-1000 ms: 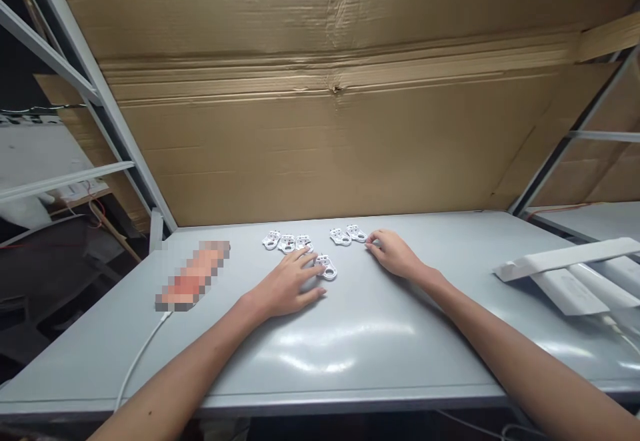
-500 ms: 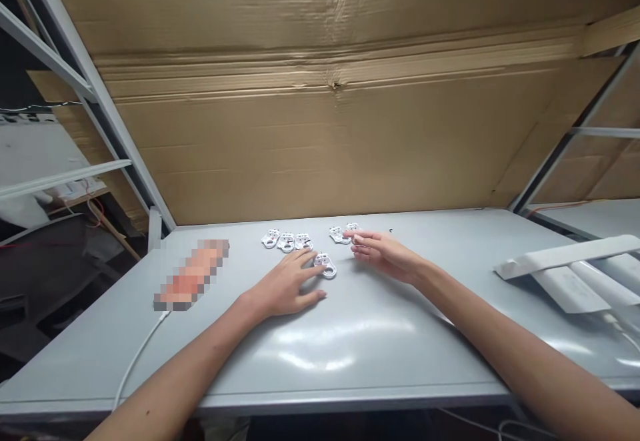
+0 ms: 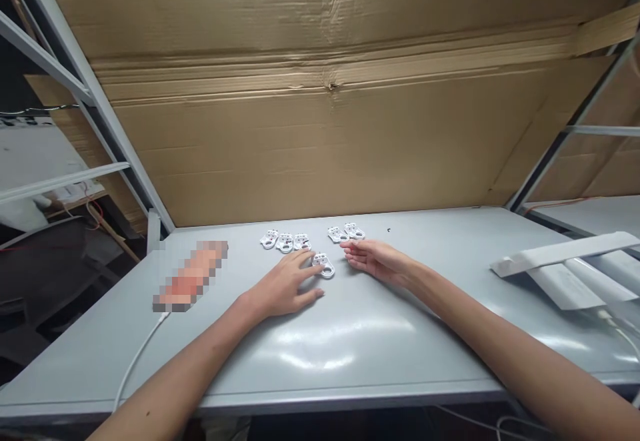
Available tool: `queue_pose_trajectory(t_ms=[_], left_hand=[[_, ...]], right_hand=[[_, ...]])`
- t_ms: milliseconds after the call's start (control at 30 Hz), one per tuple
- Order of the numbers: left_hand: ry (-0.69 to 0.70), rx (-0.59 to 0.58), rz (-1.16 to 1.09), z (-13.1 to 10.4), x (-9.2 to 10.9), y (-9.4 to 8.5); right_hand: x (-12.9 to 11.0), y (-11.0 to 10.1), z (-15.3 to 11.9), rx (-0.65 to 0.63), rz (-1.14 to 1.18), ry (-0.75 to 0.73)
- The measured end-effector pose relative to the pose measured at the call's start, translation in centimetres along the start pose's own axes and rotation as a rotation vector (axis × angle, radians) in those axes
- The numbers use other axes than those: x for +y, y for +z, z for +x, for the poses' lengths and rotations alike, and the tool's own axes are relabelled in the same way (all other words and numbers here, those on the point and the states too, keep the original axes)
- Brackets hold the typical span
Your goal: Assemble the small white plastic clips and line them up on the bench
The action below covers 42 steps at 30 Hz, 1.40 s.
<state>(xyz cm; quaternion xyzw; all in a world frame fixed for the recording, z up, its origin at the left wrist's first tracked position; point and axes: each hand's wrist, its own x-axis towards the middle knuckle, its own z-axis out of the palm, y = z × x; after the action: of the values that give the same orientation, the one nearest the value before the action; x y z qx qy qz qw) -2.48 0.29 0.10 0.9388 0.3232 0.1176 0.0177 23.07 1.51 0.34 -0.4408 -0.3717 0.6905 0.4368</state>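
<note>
On the table lie several small flat white plastic pieces, each with a round ring hole at one end and small cut-outs at the other. My left hand (image 3: 285, 285) rests on the tabletop with fingers spread. Its index fingertip touches the nearest white piece (image 3: 323, 265). My right hand (image 3: 379, 259) hovers just right of that piece, fingers loosely bent, with nothing visible in them. Just beyond its fingertips are a white piece (image 3: 337, 234) and a second one (image 3: 355, 231). Three more, including a left one (image 3: 269, 239), form a row beyond my left hand.
A pixelated orange object (image 3: 193, 275) with a white cable lies at left on the grey table (image 3: 350, 354). White bar-like objects (image 3: 575, 261) stand at right. A tiny dark bit (image 3: 389, 230) lies near the back. Cardboard (image 3: 320, 147) walls the rear, between metal frame posts.
My right hand has drawn back slightly toward me and left, its fingers more bent, uncovering the rear right piece. My left hand stays in place.
</note>
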Motion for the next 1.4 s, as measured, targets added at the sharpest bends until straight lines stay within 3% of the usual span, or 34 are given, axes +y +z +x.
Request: queue_pose_trajectory(t_ms=[267,567,800,1033,1300,1400], left_hand=[[0.003,0.002,-0.002,0.0,0.1,-0.1],[-0.011,-0.014,0.014,0.0,0.1,-0.1],[-0.009,-0.014,0.034,0.0,0.2,-0.1],[0.008,0.004,0.032,-0.1,0.1,0.0],[0.013,0.003,0.031,0.0,0.2,-0.1],[0.016,-0.013,0.022,-0.1,0.2,-0.3]], right_hand=[[0.1,0.9,-0.4,-0.091,0.148,0.002],[-0.1,0.1,-0.5,-0.127,-0.013,-0.127],[0.2,0.1,-0.6,-0.168,-0.106,-0.128],[0.2,0.4,-0.5,-0.051,-0.176,-0.122],[0.3,0.2,-0.4,-0.157,-0.254,-0.143],[0.6,0.1,-0.3,-0.138,-0.311,-0.158]])
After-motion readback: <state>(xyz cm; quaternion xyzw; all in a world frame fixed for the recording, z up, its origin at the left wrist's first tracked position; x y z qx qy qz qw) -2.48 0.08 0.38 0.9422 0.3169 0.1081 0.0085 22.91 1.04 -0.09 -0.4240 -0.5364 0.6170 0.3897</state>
